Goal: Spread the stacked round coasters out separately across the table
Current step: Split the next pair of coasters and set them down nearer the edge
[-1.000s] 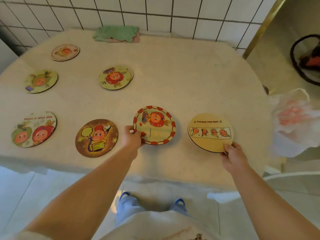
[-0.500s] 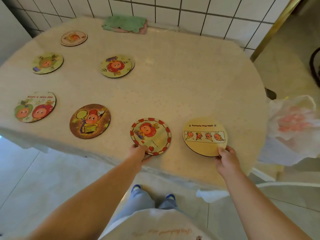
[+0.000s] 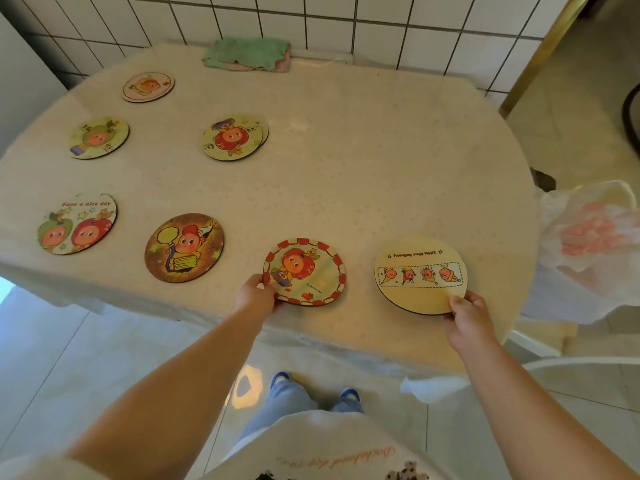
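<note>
Several round cartoon coasters lie on the pale table (image 3: 363, 168). My left hand (image 3: 256, 297) pinches the near-left rim of the red-bordered coaster (image 3: 306, 271) near the front edge. My right hand (image 3: 465, 315) grips the near rim of the plain yellow coaster (image 3: 420, 275) to its right. Lying apart on the left are a brown coaster (image 3: 184, 247), a "Have a nice day" coaster (image 3: 77, 224), a green one (image 3: 98, 136) and a pale pink one (image 3: 148, 86). The yellow-green coaster (image 3: 234, 137) has another coaster's edge showing under its right side.
A folded green cloth (image 3: 247, 53) lies at the table's back edge against the tiled wall. A white plastic bag (image 3: 588, 244) hangs off the right side. The table's front edge runs just under my hands, with tiled floor and my feet below.
The red-bordered coaster has turned under my left hand, which shifted to its near-left rim. My right hand keeps hold of the yellow coaster. The camera view has moved back.
</note>
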